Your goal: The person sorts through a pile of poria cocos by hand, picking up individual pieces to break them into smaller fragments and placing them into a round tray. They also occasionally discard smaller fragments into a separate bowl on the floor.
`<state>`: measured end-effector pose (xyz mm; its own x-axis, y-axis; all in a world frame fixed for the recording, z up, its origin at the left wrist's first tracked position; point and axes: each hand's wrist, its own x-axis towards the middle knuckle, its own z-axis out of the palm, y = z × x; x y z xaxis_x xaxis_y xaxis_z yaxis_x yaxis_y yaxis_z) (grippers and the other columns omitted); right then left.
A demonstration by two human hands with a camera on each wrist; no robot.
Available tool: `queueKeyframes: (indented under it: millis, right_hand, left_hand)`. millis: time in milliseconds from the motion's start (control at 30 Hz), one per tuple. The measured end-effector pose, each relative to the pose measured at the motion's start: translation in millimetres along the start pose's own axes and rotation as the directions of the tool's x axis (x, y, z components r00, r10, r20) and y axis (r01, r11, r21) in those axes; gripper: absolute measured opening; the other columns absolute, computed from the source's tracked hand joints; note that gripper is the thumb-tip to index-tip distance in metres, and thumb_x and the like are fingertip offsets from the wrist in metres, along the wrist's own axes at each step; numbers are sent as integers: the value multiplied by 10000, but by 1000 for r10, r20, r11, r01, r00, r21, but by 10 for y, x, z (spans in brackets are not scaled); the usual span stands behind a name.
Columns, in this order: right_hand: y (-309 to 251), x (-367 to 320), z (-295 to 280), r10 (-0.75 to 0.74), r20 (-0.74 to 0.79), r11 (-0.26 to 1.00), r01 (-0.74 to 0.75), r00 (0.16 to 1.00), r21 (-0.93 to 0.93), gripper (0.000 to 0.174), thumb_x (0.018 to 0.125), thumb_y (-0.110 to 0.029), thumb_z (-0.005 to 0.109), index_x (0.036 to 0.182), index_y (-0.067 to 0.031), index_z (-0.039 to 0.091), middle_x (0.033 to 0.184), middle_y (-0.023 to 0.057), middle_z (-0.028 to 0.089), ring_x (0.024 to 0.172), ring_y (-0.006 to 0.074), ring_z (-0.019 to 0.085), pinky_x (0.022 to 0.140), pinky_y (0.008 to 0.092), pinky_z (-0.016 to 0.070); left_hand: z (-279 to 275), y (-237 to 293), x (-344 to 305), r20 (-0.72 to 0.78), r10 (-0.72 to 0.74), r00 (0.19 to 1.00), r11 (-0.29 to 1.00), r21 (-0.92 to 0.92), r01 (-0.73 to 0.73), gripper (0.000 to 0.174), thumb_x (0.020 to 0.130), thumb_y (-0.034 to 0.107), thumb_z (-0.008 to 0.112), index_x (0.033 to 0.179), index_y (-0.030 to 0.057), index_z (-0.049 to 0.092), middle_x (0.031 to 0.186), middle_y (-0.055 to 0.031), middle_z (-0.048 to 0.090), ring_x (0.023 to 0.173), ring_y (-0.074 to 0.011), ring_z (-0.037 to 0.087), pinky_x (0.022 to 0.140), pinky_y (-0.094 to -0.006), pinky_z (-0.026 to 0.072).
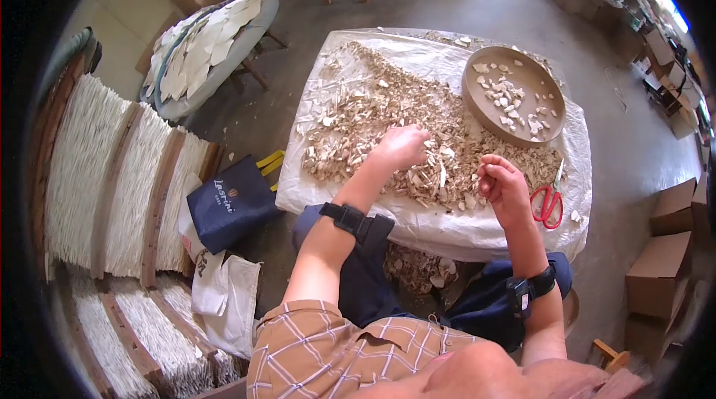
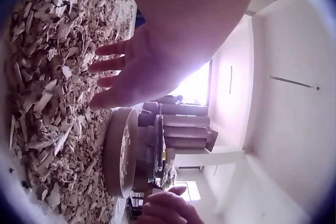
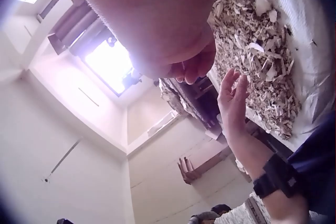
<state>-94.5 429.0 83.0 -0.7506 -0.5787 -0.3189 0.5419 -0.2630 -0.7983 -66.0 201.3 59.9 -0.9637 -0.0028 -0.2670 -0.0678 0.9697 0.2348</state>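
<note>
Over a spread pile of dry, pale chips and flakes (image 1: 358, 130), my left hand (image 1: 403, 147) reaches palm down. Its fingers look slightly spread and relaxed in the left wrist view, the tips close to the chips, with nothing seen between them. My right hand (image 1: 503, 189) is raised at the pile's near right side. Its fingers (image 3: 197, 69) are curled in toward the palm, and no object shows in them. Just beyond it stands a round, shallow brown tray (image 1: 471, 104) with several larger pale pieces. Red-handled scissors (image 1: 548, 205) lie beside the right hand.
A white cloth (image 1: 328, 194) covers the table under the pile. Left of the table are a dark blue bag (image 1: 231, 196) and racks of stacked white sheets (image 1: 82, 168). An oval tray of flat pale pieces (image 1: 209, 45) stands behind; cardboard boxes (image 1: 656, 272) are at right.
</note>
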Motion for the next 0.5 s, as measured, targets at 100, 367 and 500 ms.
queueKeyframes:
  millis: [100, 367, 500]
  right_hand:
    - [12, -17, -27, 6, 8, 1000, -6, 1000, -9, 169, 780, -53, 486, 928, -10, 556, 727, 53, 576, 516, 86, 499, 476, 208, 430]
    - [-36, -130, -5, -26, -22, 1000, 26, 999, 16, 211, 783, -39, 455, 968, 7, 546, 758, 64, 584, 525, 90, 509, 468, 195, 404]
    - [-54, -207, 1, -54, -5, 999, 54, 999, -2, 198, 783, -43, 468, 957, 7, 548, 745, 62, 572, 521, 90, 499, 477, 211, 408]
  left_hand:
    - [-45, -13, -45, 40, -3, 999, 1000, -15, 3, 397, 714, 241, 573, 1085, 107, 520, 1056, -125, 528, 940, -266, 537, 812, -372, 438]
    - [-350, -778, -471, -180, -285, 941, 955, -136, 264, 478, 693, 266, 658, 1120, 103, 519, 1121, -98, 532, 1008, -221, 518, 873, -312, 406]
    - [-311, -1014, -660, -114, -350, 930, 936, -80, 342, 525, 660, 272, 671, 1125, 88, 512, 1100, -101, 540, 999, -227, 521, 860, -312, 408]
